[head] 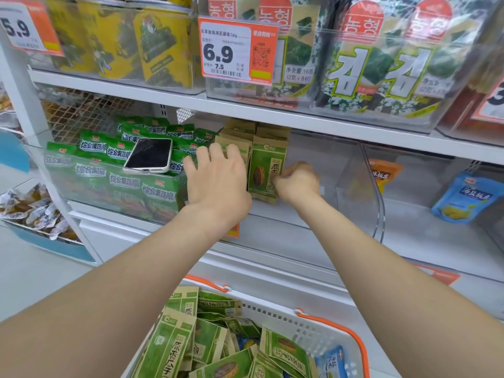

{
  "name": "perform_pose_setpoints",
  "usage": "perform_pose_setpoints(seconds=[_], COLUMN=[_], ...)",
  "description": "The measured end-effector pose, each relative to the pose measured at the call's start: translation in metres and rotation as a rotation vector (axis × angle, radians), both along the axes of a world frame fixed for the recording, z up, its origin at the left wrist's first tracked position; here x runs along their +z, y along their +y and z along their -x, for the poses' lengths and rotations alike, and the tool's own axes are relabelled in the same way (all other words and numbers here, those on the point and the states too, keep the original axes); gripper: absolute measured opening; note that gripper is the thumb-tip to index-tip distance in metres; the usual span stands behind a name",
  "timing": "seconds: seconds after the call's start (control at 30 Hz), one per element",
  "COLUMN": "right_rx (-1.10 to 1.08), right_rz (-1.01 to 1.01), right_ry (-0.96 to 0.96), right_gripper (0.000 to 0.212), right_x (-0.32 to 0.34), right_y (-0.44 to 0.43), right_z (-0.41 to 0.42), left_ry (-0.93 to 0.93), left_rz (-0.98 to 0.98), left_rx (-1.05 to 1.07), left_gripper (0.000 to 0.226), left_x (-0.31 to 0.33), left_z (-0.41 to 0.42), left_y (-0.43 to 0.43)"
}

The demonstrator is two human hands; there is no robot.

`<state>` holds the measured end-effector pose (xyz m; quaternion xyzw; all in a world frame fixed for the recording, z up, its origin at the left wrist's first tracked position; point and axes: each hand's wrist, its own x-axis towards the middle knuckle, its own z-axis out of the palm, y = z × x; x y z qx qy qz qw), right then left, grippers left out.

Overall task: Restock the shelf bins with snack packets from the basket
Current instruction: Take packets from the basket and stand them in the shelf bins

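Reaching with both bare forearms from the near edge up to the middle shelf (272, 115). Left hand (218, 181) laid against the upright row of seed packets (237, 143), fingers spread and nearly straight, gripping nothing. Right hand (298, 181) curled tight, pinching the lower right edge of the front packet (266, 167), which stands upright just right of the left hand. All of this inside a clear bin (349, 170) on that shelf.

In the bin to the left, green packets (122, 184) piled high, with a phone (149, 155) lying screen up on top. Near, at the bottom, a white basket (327, 331) with orange handles, heaped with loose packets (174, 342) of the same brown-and-green kind. Far right, a blue pouch (469, 197) and an orange pouch (384, 173) behind clear walls. Above, seaweed packs (381, 69) beside a 6.9 price tag (237, 50).
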<state>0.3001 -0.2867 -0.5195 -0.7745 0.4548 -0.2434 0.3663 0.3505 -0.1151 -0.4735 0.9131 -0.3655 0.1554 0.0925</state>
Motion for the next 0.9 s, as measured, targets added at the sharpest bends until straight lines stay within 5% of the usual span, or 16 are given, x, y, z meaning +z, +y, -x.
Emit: perform_pose_setpoints(seconds=[0.17,0.27,0.37,0.5,0.7,0.9], right_rx=[0.143,0.297,0.591,0.894,0.954,1.004], right_rz=[0.191,0.496,0.696,0.581,0.393,0.215], right_ry=[0.084,0.001,0.174,0.53,0.924,1.226], right_gripper=[0.018,0.032,0.04,0.031,0.023,0.02], right_x=[0.018,0.03,0.038,0.026,-0.011,-0.042], right_y=[0.023,0.048,0.069,0.085,0.099,0.104], right_z=[0.028,0.06,0.094,0.13,0.165,0.178], left_ry=[-0.12,-0.167,-0.025,0.178,0.44,0.581], left_rz=[0.137,0.181,0.139,-0.147,-0.786,-1.111], left_rx=[-0.116,-0.249,-0.27,-0.237,-0.418,-0.553], left_gripper=[0.057,0.032,0.014,0.014,0.03,0.027], left_x=[0.003,0.015,0.024,0.009,-0.058,-0.157], left_z=[0.008,0.022,0.04,0.065,0.113,0.145], left_y=[0.003,0.007,0.015,0.026,0.035,0.05])
